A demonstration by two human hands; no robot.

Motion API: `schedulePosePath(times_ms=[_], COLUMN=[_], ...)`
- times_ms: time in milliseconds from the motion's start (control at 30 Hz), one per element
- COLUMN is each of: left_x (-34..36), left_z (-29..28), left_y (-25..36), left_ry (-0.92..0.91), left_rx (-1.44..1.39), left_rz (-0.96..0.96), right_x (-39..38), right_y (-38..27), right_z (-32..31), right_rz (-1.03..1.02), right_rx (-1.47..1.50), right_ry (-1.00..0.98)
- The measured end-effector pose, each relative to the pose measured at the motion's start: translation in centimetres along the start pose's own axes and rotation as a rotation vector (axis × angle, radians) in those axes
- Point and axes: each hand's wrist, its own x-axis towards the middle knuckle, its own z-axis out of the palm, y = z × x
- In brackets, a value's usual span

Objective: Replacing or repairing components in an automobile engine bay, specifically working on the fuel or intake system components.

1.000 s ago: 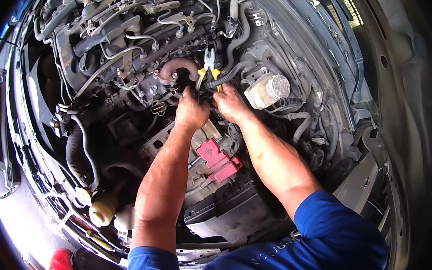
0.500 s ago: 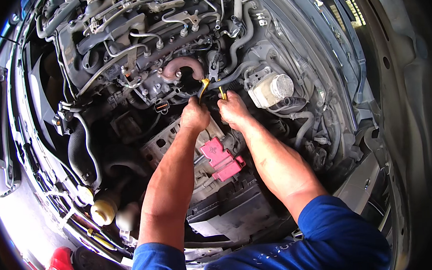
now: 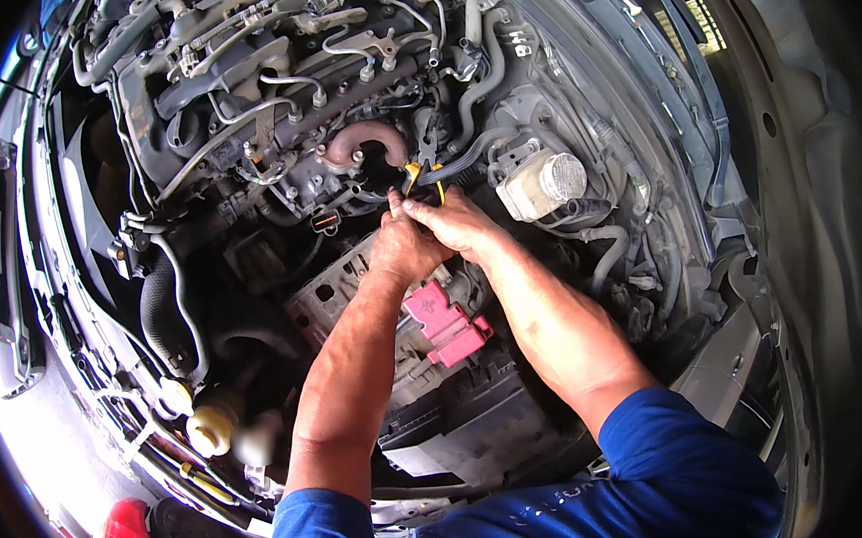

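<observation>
A pair of pliers with yellow handles [image 3: 412, 174] reaches into the engine bay, jaws pointing away from me beside a rusty curved pipe [image 3: 368, 133]. My left hand [image 3: 409, 245] is closed at the near end of the handles, its fingers partly hidden. Pressed against it, my right hand [image 3: 463, 222] wraps round the handles from the other side. Grey hoses [image 3: 478, 151] run past the pliers just beyond my right hand. What the jaws touch is too small to make out.
Below my hands is a red plastic cover [image 3: 445, 323] beside a black box [image 3: 472, 431]. A fluid reservoir with a round pale cap [image 3: 540, 183] stands to the right. The engine [image 3: 269, 90] with its metal pipes fills the far side. A corrugated hose [image 3: 160, 303] curves at left.
The pliers' handles have come closer together. My left hand has moved right, up against my right hand, and both now squeeze the handles together.
</observation>
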Motion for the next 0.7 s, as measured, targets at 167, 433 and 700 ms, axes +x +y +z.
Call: schedulePosePath(times_ms=[167,433,700], left_x=[0.3,-0.1,-0.3], left_z=[1.5,0.5,-0.7], left_y=[-2.4,-0.4,0.3], left_ry=[0.093,0.12,0.256], left_rx=[-0.019,-0.383,-0.21], left_rz=[0.123,0.17,0.238], right_x=[-1.0,3.0,3.2], right_y=[-1.5,1.6,1.2], right_z=[1.6,1.4,2.1], right_rz=[0.013,-0.091,-0.029], right_rx=[-0.344,-0.14,0.27], right_ry=[0.224,0.326,0.186])
